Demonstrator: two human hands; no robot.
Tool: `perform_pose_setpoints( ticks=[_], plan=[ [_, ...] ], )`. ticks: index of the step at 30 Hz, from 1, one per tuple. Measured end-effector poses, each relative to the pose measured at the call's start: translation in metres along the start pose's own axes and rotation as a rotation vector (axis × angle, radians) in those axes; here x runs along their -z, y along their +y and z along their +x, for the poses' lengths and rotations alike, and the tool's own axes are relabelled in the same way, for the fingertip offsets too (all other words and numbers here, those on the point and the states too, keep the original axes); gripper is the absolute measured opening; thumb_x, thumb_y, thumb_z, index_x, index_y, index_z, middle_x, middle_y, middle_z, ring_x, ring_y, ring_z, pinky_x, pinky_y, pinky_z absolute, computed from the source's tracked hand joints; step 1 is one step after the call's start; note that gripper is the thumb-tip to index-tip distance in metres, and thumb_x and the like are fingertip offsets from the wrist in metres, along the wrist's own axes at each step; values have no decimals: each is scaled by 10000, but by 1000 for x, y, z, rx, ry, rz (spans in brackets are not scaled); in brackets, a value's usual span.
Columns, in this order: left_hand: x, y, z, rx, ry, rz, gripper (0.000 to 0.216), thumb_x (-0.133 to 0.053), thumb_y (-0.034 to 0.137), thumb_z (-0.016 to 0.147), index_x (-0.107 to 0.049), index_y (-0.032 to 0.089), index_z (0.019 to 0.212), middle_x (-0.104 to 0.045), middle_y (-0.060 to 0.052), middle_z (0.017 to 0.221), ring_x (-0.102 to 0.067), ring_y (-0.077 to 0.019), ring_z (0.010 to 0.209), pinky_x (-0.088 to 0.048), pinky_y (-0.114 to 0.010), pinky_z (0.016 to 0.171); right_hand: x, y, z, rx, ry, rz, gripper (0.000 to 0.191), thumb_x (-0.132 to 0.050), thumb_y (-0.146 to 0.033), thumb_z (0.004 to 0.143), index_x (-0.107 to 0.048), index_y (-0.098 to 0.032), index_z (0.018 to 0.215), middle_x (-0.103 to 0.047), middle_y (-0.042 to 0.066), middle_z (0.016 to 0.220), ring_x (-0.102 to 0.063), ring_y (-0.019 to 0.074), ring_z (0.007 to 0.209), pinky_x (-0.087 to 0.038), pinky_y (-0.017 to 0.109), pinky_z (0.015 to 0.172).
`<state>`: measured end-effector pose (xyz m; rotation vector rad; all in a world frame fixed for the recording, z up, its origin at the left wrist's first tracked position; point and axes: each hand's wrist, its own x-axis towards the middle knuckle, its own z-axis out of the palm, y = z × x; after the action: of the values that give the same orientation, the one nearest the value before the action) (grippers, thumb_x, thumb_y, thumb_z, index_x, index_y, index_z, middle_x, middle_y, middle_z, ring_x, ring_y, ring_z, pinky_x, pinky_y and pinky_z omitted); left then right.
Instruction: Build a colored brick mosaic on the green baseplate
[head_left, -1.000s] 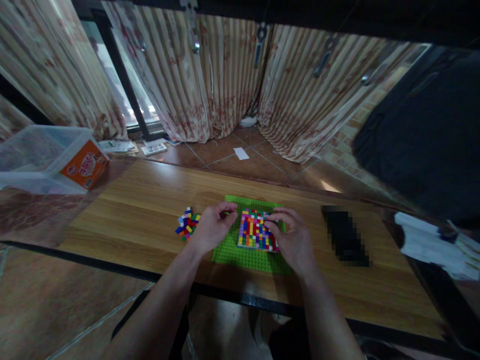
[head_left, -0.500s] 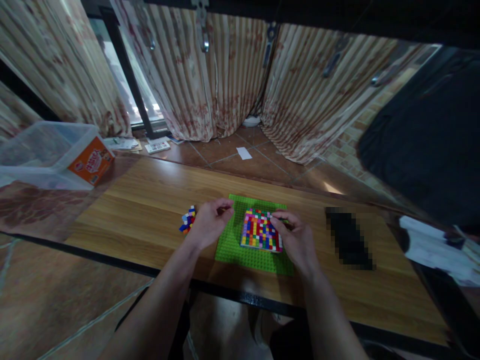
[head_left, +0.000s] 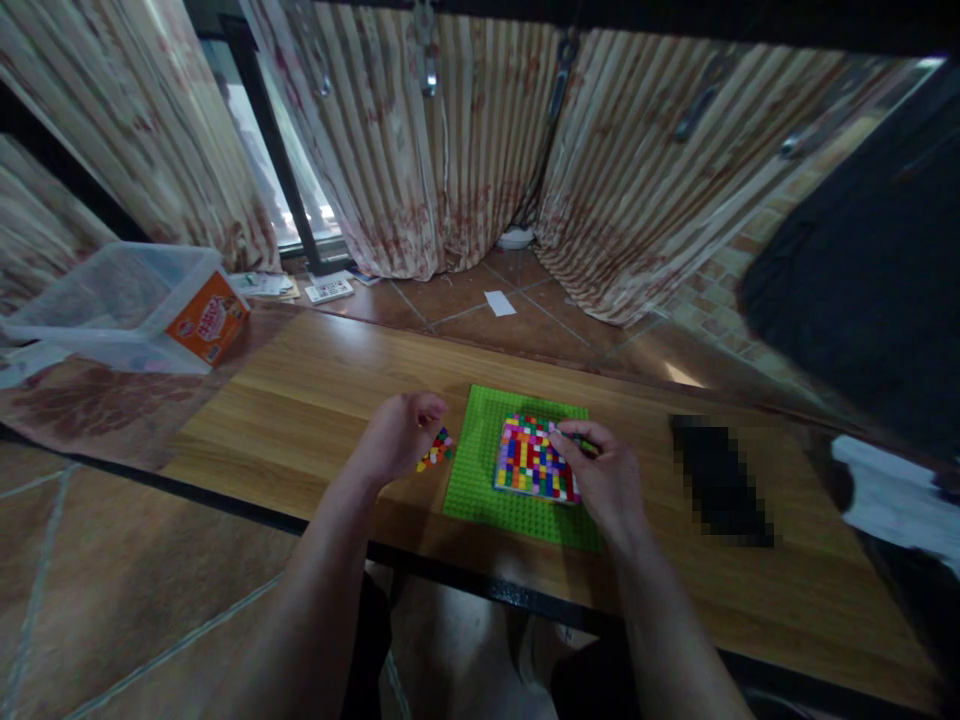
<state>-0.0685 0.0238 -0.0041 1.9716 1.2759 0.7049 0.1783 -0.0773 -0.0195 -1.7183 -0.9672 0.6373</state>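
A small panel of many-coloured toy bricks [head_left: 523,465] lies on a green studded baseplate [head_left: 472,480]. My right hand [head_left: 609,480] rests at the panel's right side, thumb and forefinger together at its upper right corner. Anything pinched there is too small to make out. To the left of the baseplate, my left hand [head_left: 397,435] is raised with curled fingers. Whatever it may hold is hidden. Loose coloured bricks [head_left: 433,460] show just beside and below it, partly covered by the hand.
The wooden table [head_left: 315,400] carries a pixelated black object [head_left: 720,480] on the right. An open clear plastic bin [head_left: 112,340] with an orange label stands at the far left. White papers [head_left: 892,500] lie by the right end. Striped curtains [head_left: 465,150] hang beyond the table.
My left hand has shifted left, away from the baseplate, across the loose bricks; those on its right side now show. My right hand stays at the panel's corner. The view has turned slightly.
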Motion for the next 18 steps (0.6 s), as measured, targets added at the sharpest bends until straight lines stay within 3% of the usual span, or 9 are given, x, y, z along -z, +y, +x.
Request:
perform_pose_setpoints(
  ticks=[7,11,18],
  plan=[
    [5,4,-4,-214,-190,285,180,-641,90,741,-755,212,806,-740,-30,877,-666,-183,848,-497,-301,828,0,-3,-2,33,-13,-52,293,-719,-478,740,-752,-214,861,-757,64,924,-676,246,853,-493,390,806],
    [0,3,-5,-267,-220,359,291,-598,20,709,-754,227,842,-734,-27,935,-651,-194,907,-478,-346,909,0,-1,-2,13,-17,-31,292,-725,-471,738,-754,-219,882,-758,59,933,-674,247,856,-490,387,799],
    [-3,-1,-6,-249,-201,391,218,-623,96,750,-765,245,823,-734,-39,926,-639,-223,939,-469,-396,937,2,-1,-1,-3,-25,-33,307,-731,-487,731,-756,-222,885,-757,54,918,-675,245,837,-488,381,784]
  ],
)
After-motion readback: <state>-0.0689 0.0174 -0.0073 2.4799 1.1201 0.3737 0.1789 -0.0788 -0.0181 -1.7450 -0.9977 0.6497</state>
